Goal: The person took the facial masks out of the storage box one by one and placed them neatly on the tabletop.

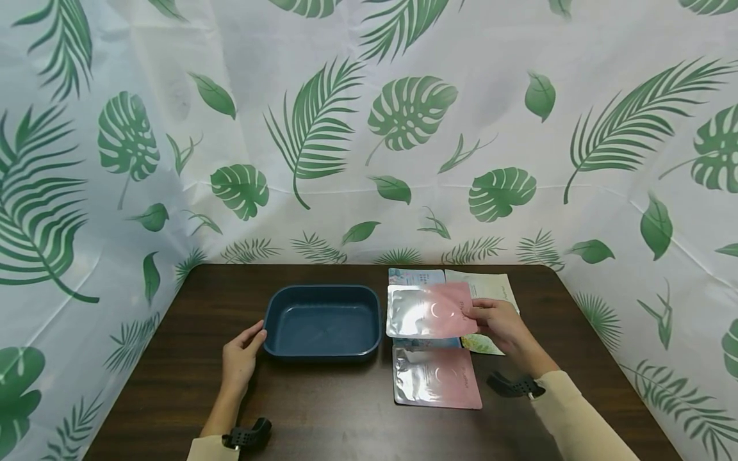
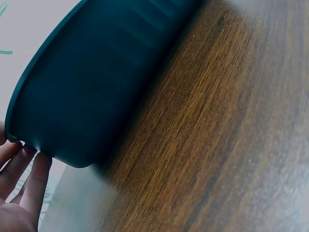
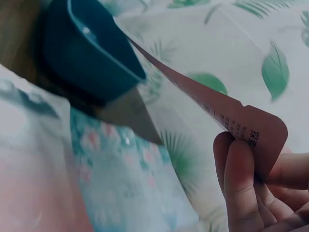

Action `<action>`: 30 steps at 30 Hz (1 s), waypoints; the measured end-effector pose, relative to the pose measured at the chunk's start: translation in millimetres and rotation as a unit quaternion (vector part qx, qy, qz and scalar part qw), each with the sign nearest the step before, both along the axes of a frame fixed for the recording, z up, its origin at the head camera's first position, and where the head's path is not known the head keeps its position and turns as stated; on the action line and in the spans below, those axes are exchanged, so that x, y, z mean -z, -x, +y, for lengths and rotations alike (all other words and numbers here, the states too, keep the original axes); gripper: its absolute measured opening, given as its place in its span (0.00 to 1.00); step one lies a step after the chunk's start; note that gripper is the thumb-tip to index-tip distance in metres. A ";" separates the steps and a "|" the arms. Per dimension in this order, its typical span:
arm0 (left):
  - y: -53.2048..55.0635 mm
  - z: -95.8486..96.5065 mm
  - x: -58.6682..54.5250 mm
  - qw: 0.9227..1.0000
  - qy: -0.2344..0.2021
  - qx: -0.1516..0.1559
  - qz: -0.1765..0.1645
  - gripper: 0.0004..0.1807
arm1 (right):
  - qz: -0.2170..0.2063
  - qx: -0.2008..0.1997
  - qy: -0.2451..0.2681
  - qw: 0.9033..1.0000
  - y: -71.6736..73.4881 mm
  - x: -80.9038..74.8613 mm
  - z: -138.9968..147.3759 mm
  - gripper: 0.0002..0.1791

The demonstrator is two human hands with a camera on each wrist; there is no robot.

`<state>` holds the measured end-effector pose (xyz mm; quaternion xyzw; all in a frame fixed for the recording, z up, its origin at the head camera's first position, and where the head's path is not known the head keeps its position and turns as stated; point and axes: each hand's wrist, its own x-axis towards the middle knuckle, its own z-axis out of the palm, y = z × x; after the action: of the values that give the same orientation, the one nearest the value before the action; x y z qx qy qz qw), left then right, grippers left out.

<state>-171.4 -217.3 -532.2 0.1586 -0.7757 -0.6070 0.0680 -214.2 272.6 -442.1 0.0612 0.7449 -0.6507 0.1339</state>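
Observation:
A dark blue rectangular basin (image 1: 323, 330) stands left of centre on the table. My left hand (image 1: 239, 360) pinches its left rim, thumb on top and fingers against the outer wall (image 2: 82, 96). My right hand (image 1: 506, 325) holds a flat pink and silver foil packet (image 1: 426, 310) by its right edge, between thumb and fingers. In the right wrist view the packet (image 3: 251, 128) is seen almost edge-on, raised over the others. Beneath it, partly hidden, lie a blue floral packet (image 1: 415, 276) and a cream packet (image 1: 497, 283). Nearer me is another pink and silver packet (image 1: 436, 378).
A yellow-green printed packet (image 1: 481, 344) shows just below my right hand. The dark wooden table (image 1: 323, 416) ends at the back against a white cloth (image 1: 346, 218) printed with green leaves. Black bands (image 1: 248, 435) circle both wrists.

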 end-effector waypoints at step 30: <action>-0.7 1.1 -1.2 1.000 0.008 0.001 -0.009 0.22 | -0.118 0.039 -0.110 0.986 -62.5 68.2 134.6 0.33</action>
<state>-170.7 -216.2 -531.0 0.1622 -0.7814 -0.5994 0.0617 -151.7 407.2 -510.4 0.1805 0.7881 -0.5577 0.1879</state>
